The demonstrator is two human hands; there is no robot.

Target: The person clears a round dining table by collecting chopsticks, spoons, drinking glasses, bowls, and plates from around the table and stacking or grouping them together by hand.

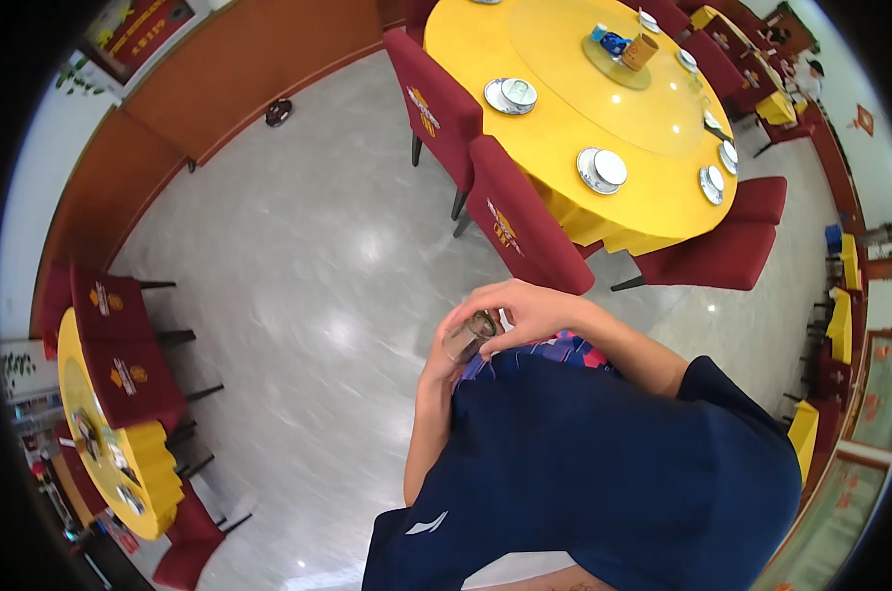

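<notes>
In front of my dark blue shirt [603, 463], a small clear drinking glass [468, 338] lies tilted between my two hands. My left hand [444, 347] is closed round its side, with the fingers partly hidden behind it. From the right, my right hand [529, 311] reaches over with bent fingers, thumb and fingertips at the rim end of the glass. Whether anything is inside the glass I cannot make out. Patterned purple and pink cloth [559, 350] shows just below my right hand.
Ahead stands a round table with a yellow cloth [554, 148], set with bowls on plates [601, 169]. Maroon chairs [525, 217] surround it. Another yellow table [150, 463] with chairs is at left. Grey floor [298, 256] lies between. A person [812, 79] is far back right.
</notes>
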